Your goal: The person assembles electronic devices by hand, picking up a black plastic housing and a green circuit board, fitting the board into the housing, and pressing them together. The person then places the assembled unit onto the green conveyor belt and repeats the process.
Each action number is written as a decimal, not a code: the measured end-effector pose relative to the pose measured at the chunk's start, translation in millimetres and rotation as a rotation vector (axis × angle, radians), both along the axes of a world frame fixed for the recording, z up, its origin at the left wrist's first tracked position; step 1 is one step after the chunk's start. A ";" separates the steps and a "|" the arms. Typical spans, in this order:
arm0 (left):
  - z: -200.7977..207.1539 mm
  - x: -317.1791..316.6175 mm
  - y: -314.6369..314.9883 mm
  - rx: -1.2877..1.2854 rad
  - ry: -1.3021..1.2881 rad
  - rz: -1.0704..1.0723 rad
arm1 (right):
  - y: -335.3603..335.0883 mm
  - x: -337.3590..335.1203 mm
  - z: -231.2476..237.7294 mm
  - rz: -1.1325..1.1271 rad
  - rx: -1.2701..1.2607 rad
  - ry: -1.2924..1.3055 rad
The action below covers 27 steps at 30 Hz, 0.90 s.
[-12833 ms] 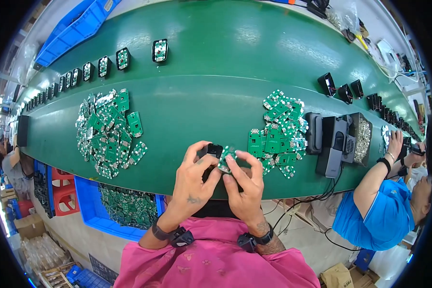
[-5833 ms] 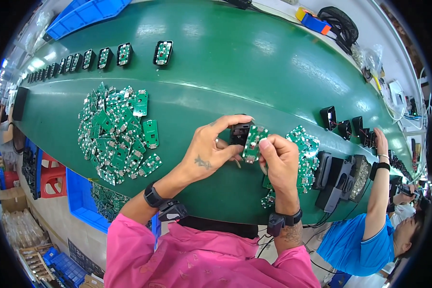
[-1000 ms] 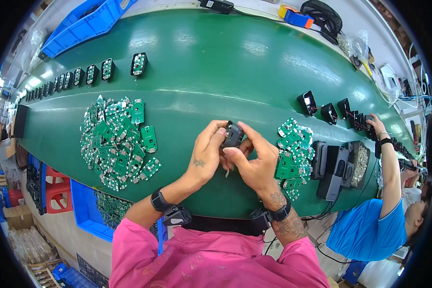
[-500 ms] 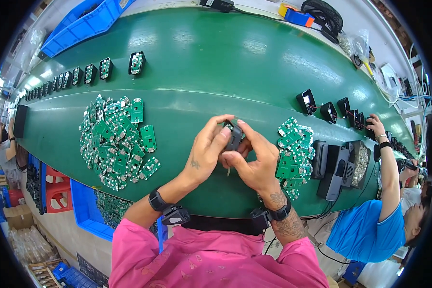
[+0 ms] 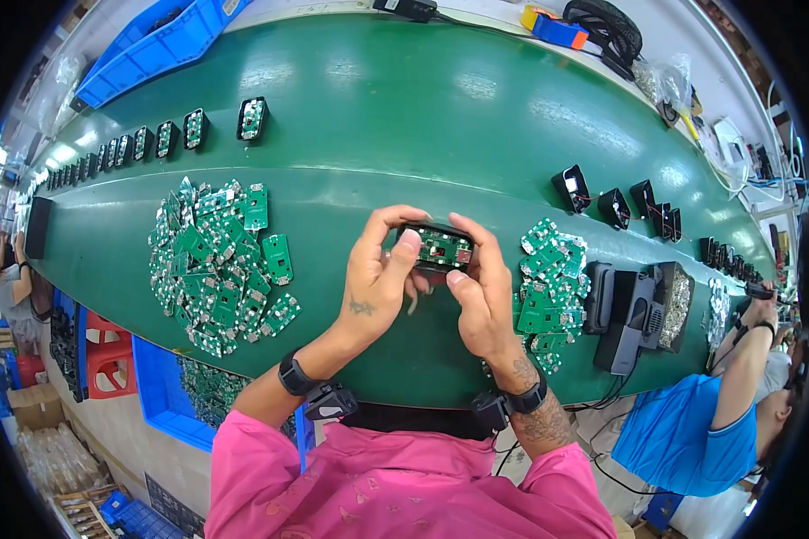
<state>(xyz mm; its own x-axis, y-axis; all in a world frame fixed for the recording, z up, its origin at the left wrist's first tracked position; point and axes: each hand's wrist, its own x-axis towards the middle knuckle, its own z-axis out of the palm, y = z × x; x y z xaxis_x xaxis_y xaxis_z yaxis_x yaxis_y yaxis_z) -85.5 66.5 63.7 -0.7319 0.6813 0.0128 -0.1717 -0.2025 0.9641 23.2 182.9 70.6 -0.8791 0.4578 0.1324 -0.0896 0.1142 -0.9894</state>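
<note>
Between my two hands, above the near middle of the green table, is a black plastic housing [image 5: 437, 248] with a green circuit board set in it, its component side facing up. My left hand [image 5: 379, 274] grips the left end, thumb pressed on the board. My right hand [image 5: 484, 292] holds the right end between thumb and fingers. The underside of the housing is hidden. A large heap of loose green circuit boards [image 5: 216, 260] lies to the left of my hands, and a smaller heap of boards [image 5: 548, 292] lies to the right.
A row of black housings with boards [image 5: 195, 129] runs off to the far left. At the right stand open black housings [image 5: 613, 208] with wires, a dark device [image 5: 622, 332] and a box of small metal parts [image 5: 677, 310]. A co-worker in blue [image 5: 692, 431] sits at the right.
The housing has turned in my hands from on edge to lying lengthwise, so its circuit board now shows. The co-worker's arm on the right has drawn back from the black housings.
</note>
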 end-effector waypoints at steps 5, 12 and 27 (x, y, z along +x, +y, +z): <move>-5.1 4.7 1.4 -0.016 0.021 -0.005 | -3.7 -2.6 1.0 -0.011 0.050 -0.052; -5.6 2.0 1.2 -0.026 -0.028 0.017 | 1.2 -3.4 0.9 -0.074 0.200 -0.071; 1.2 5.8 1.0 -0.004 0.170 0.085 | -3.1 -1.9 0.6 -0.075 0.062 0.026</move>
